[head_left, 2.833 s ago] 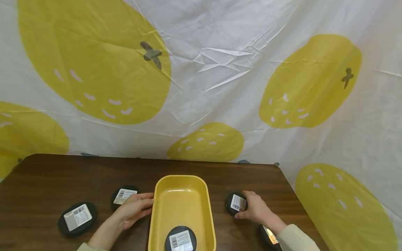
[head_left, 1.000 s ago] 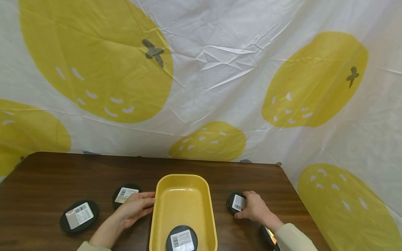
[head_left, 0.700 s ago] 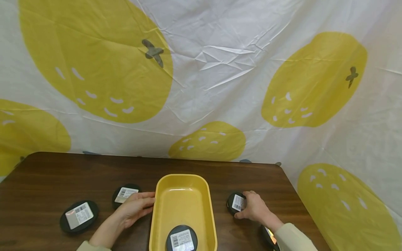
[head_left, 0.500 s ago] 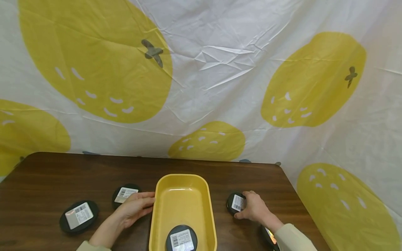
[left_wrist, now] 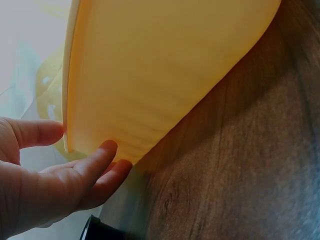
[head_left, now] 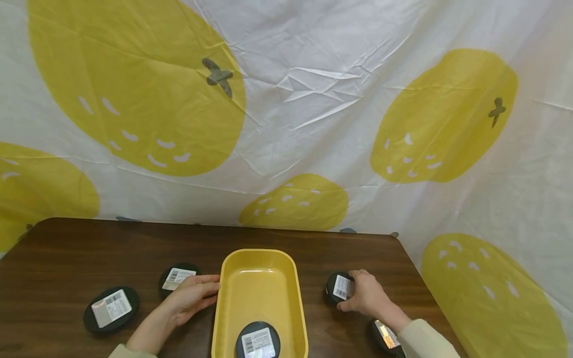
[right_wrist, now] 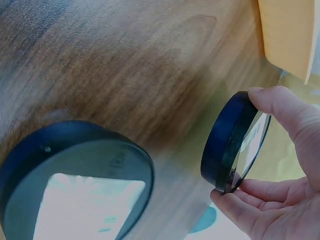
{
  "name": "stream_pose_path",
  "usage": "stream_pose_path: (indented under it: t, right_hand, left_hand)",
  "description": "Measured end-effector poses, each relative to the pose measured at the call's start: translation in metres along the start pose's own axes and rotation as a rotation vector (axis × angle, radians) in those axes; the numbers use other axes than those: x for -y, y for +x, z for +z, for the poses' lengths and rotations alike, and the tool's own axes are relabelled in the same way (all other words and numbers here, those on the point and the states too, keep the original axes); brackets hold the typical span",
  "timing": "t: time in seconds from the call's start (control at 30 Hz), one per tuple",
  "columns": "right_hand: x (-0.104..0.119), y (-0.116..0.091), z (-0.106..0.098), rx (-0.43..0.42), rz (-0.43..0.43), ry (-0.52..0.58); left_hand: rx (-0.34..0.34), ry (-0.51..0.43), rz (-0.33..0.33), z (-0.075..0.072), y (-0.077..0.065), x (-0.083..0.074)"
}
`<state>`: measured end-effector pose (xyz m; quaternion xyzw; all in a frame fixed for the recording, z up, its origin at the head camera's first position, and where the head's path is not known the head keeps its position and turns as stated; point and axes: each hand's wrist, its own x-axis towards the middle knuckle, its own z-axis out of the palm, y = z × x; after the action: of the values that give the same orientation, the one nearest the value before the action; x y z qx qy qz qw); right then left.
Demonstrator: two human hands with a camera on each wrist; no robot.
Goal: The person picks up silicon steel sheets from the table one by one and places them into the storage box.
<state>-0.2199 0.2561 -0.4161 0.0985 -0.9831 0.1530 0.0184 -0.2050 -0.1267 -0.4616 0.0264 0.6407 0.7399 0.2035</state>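
A yellow tray (head_left: 257,254) stands at the middle of the dark wooden table (head_left: 67,248), with one black round tin (head_left: 257,342) lying at its near end. My left hand (head_left: 192,296) rests with fairly straight fingers against the tray's left outer wall (left_wrist: 150,75); its thumb touches the rim, seen close as the left hand (left_wrist: 85,150). My right hand (head_left: 364,293) grips a second black tin (head_left: 339,287) right of the tray. In the right wrist view that tin (right_wrist: 227,145) is tipped up on edge between thumb and fingers of the right hand (right_wrist: 240,145).
Two more labelled black tins lie left of the tray, one near my left hand (head_left: 176,278) and one farther left (head_left: 110,308). Another tin (head_left: 385,335), also large in the right wrist view (right_wrist: 75,180), lies by my right forearm. A lemon-print cloth hangs behind.
My right hand has tipped its tin up from flat and shifted it slightly to the right. The left hand has stayed against the tray.
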Motion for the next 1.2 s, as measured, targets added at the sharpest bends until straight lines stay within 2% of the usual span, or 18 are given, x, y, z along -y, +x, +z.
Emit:
stream_pose_path:
  t: [0.5, 0.73, 1.2]
  right_hand:
    - [0.01, 0.0, -0.021, 0.017, -0.022, -0.009]
    - [0.022, 0.003, -0.035, -0.001, -0.069, -0.032]
    - [0.035, 0.001, -0.058, -0.006, -0.073, -0.047]
  left_hand:
    - [0.0, 0.006, -0.003, 0.001, -0.001, 0.0]
    - [0.017, 0.0, 0.009, -0.003, -0.002, -0.001]
    - [0.019, -0.001, 0.008, -0.002, -0.001, 0.0]
